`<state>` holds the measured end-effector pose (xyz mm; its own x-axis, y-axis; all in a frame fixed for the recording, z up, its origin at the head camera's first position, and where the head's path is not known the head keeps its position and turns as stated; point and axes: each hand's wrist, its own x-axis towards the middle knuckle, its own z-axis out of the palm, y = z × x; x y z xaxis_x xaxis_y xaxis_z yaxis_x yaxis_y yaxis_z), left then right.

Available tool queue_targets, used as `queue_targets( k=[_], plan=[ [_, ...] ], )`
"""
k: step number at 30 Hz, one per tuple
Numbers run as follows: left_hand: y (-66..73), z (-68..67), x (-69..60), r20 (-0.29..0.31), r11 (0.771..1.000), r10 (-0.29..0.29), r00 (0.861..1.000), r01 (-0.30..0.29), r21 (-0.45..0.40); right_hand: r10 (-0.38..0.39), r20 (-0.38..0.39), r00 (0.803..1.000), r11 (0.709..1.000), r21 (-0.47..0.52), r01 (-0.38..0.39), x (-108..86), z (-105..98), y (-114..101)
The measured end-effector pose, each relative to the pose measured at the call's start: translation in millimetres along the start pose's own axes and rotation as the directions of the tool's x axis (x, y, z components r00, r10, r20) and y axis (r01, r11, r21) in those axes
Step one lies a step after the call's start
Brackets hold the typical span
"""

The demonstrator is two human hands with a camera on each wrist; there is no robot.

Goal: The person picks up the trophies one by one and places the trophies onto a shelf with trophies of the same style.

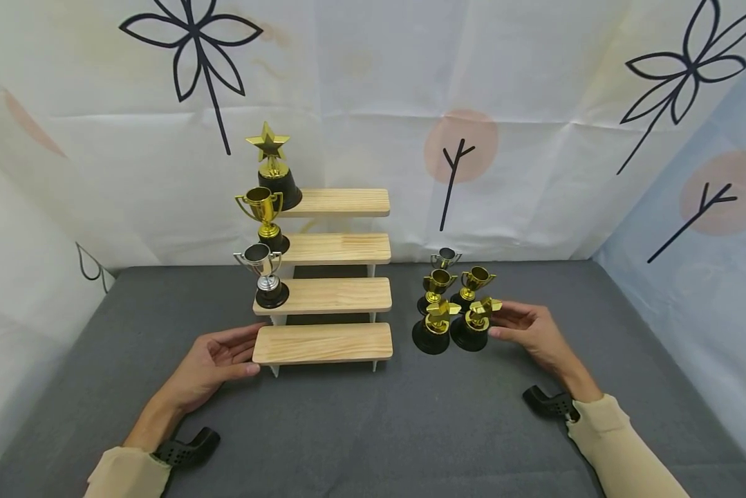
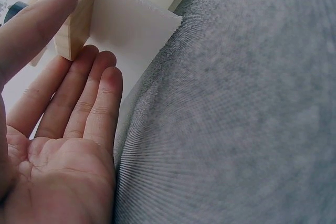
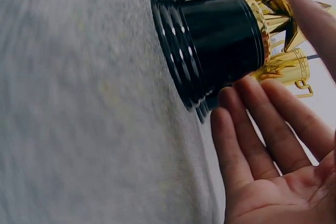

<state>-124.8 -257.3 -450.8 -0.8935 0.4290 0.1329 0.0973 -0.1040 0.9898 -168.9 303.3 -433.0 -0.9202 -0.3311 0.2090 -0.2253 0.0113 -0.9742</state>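
Left grip (image 1: pixel 200 368) was released, the stand (image 1: pixel 323 344) close at its right. Right grip (image 1: pixel 528 333) was likewise released; a star trophy (image 1: pixel 471 334) stood just beside it, two gold cups (image 1: pixel 477 279) beyond.

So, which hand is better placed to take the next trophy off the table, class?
The right hand, most likely: it is open beside a gold star trophy on the table, while the left hand is at the left end of the wooden stand.

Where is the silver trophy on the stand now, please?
In the head view, the silver trophy stands at the left end of the second-lowest step, one step below a gold cup.
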Motion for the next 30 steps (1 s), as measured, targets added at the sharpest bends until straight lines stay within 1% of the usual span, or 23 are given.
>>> queue_targets(
  k=[2,7,17,23,27,30],
  plan=[
    [-0.5,-0.1,0.0,0.007,1.0,0.006,1.0,-0.006,-0.004,0.003,0.005,1.0,1.0,0.008,-0.003,0.1,0.2,2.4],
    [-0.7,0.1,-0.1,0.002,1.0,0.009,1.0,-0.009,-0.001,0.002,0.011,1.0,1.0,0.013,-0.002,0.7,0.6,6.6],
    [0.7,0.7,0.8,0.012,1.0,0.014,1.0,-0.014,-0.006,-0.01,0.025,1.0,1.0,0.01,0.01,1.1,1.7,7.8],
    [1.2,0.2,1.1,0.033,0.999,0.037,0.999,-0.036,-0.016,0.015,0.032,0.999,0.999,-0.047,-0.013,1.5,4.9,6.7],
    [1.8,0.5,0.7,0.022,0.999,0.031,0.999,-0.031,-0.017,0.021,0.025,0.999,0.996,-0.089,-0.019,2.4,7.2,6.7],
    [2.1,0.6,0.4,0.015,1.0,0.026,1.0,-0.025,-0.014,0.018,0.02,1.0,0.995,-0.103,-0.016,3.0,8.2,7.5]
  ],
)
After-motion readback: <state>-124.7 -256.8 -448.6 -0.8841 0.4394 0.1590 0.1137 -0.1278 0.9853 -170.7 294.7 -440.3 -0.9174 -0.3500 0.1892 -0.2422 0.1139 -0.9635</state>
